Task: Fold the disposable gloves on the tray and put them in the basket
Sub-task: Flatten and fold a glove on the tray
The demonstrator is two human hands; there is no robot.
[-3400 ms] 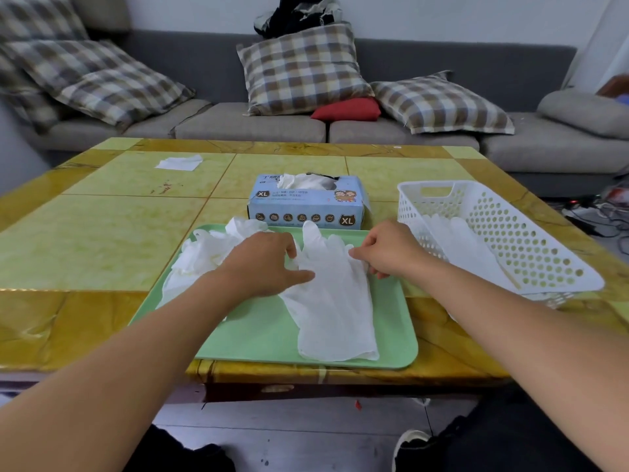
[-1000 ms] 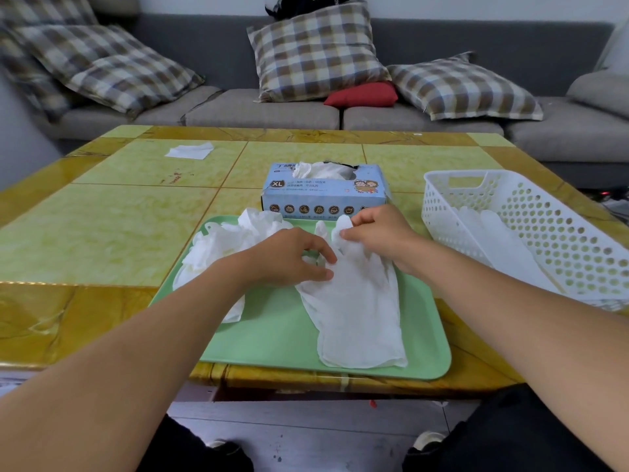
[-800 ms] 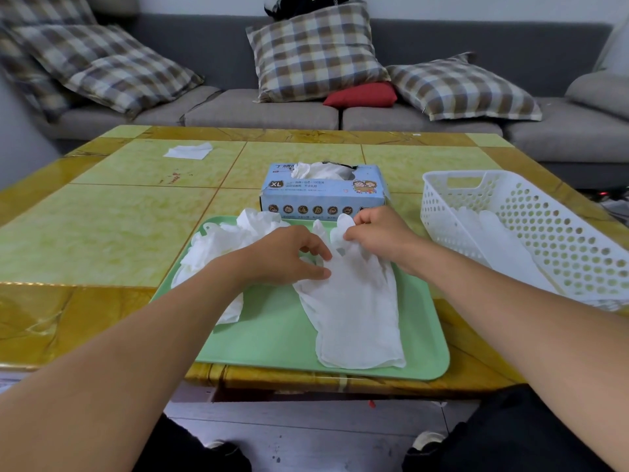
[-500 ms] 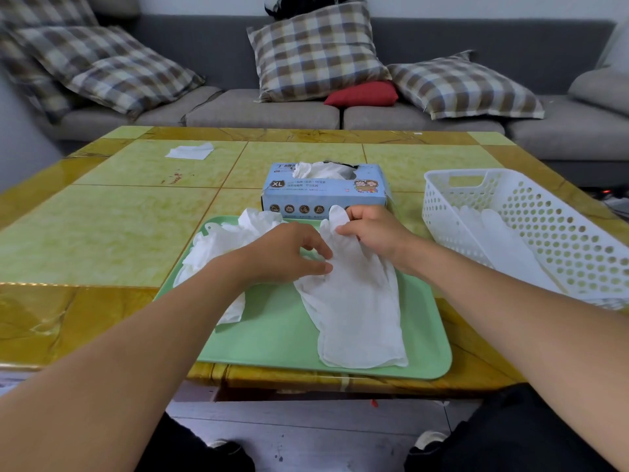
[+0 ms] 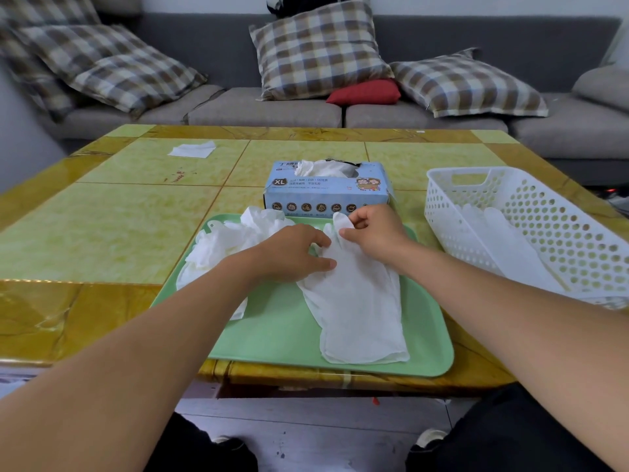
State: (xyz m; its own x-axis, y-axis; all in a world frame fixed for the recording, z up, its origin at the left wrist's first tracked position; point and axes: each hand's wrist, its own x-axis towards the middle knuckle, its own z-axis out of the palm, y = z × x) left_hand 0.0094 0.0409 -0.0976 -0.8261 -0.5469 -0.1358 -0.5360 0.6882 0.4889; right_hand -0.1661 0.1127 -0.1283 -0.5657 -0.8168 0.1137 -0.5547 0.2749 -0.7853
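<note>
At frame centre, a white disposable glove (image 5: 357, 301) lies flat on the green tray (image 5: 272, 338), left hand (image 5: 292, 255) pressing its palm, right hand (image 5: 372, 231) pinching a fingertip, apparently straightening before folding; white basket (image 5: 544, 212) waits right.

The left hand (image 5: 291, 255) covers the thumb side of the flat glove (image 5: 357, 301) and part of the crumpled glove pile (image 5: 224, 243). The white basket (image 5: 531, 212) runs off the right edge. Small print on the glove box (image 5: 326, 195) is unreadable.
</note>
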